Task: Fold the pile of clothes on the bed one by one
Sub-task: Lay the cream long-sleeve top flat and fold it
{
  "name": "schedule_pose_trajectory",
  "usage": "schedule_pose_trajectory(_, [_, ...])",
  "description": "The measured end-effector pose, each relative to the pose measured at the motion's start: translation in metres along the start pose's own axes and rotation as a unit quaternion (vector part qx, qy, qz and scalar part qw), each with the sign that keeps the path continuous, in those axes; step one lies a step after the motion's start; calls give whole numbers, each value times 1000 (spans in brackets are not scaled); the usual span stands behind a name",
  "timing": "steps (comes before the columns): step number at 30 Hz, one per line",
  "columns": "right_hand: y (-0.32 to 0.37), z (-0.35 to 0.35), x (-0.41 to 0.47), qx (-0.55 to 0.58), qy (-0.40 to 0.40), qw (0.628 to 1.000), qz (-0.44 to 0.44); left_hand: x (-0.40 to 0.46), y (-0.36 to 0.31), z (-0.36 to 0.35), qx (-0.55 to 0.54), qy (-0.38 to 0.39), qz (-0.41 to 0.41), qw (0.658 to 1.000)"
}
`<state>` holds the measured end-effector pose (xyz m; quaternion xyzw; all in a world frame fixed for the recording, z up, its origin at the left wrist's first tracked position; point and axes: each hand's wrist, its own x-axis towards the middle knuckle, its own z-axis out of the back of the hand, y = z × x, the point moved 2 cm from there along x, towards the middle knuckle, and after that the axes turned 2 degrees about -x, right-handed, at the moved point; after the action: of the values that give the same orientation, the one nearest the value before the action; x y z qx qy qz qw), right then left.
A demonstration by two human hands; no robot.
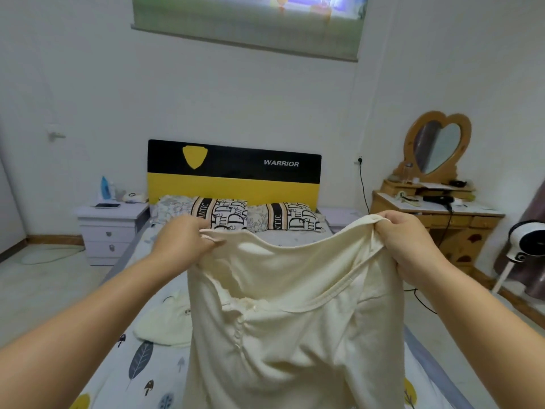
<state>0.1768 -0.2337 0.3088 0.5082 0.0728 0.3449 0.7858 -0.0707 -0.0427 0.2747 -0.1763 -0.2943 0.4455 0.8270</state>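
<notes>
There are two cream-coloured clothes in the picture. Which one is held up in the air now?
The large cream garment in the middle: the left hand and the right hand grip its top edge. The other cream piece lies on the bed, untouched.

A home bedroom: a bed with a leaf-print sheet (138, 361), black-and-yellow padded headboard (234, 172), lettered pillows (219, 214), white drawer nightstand (110, 228) and wooden dressing table with heart-shaped mirror (436, 149).

At the centre of the frame hangs a plain cream garment (295, 305), and a paler cream one (165, 323) lies at lower left on a white bed sheet (124, 376) printed with grey-blue leaves and yellow shapes. The headboard (234, 172) is black above yellow, the pillows (236, 215) black and white with lettering, and the desk (436, 219) at right is honey-brown wood.
</notes>
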Motion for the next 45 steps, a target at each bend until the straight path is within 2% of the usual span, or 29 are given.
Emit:
schedule_pose_trajectory(2, [-2,0,-3,-12,9,1000,11,-2,-1,-1,-30,-41,-4,999])
schedule_pose_trajectory(4, [-6,-1,-4,-36,20,999,19,-3,-4,-3,-135,-44,20,990])
schedule_pose_trajectory(6, [-10,-3,-4,-54,28,998,27,-6,-11,-6,-244,5,36,969])
schedule_pose_trajectory(7, [-12,-3,-4,-59,30,997,29,-8,-17,-7,-265,43,33,963])
schedule_pose_trajectory(9, [-15,-1,-5,-81,28,995,42,-13,-26,-9,-227,112,12,967])
schedule_pose_trajectory(10, [-16,1,-6,-94,24,994,55,-12,-28,-9,-186,121,-8,975])
schedule_pose_trajectory(12, [-20,4,-9,-142,14,986,87,-9,-30,-6,-124,71,-44,989])
schedule_pose_trajectory(14, [-30,5,-14,-265,11,956,123,-2,-26,-2,-115,-24,-35,992])
schedule_pose_trajectory(17, [-58,3,-19,-501,13,849,167,15,-16,8,-210,-103,39,972])
schedule_pose_trajectory(18, [-69,1,-22,-548,26,820,160,19,-13,11,-240,-108,60,963])
schedule_pose_trajectory(19, [-79,1,-24,-573,47,807,136,24,-10,13,-261,-112,78,956])
schedule_pose_trajectory(23, [-105,0,-30,-570,168,804,-23,28,-5,18,-268,-141,116,946])
schedule_pose_trajectory(24, [-108,-2,-30,-557,190,807,-49,28,-4,18,-260,-150,114,947])
schedule_pose_trajectory(26, [-114,-4,-27,-481,205,849,-81,27,-1,17,-235,-168,108,951])
schedule_pose_trajectory(29, [-112,2,-23,-262,130,945,-149,22,3,18,-149,-181,94,967])
schedule_pose_trajectory(30, [-108,5,-20,-180,92,966,-161,19,4,18,-124,-176,91,972])
schedule_pose_trajectory(32, [-98,12,-15,-54,31,982,-178,16,10,16,-108,-150,97,978])
schedule_pose_trajectory(34, [-86,18,-10,13,-7,981,-192,15,21,10,-148,-116,112,976])
schedule_pose_trajectory(36, [-78,23,-4,23,-18,982,-186,13,27,5,-204,-86,125,967])
schedule_pose_trajectory(38, [-73,29,1,-15,-19,988,-155,10,28,1,-230,-63,131,962])
schedule_pose_trajectory(42, [-76,36,5,-97,22,992,-72,1,24,-5,-173,-10,101,980])
schedule_pose_trajectory(45, [-90,46,7,-126,101,983,-89,-4,23,-8,-129,99,68,984])
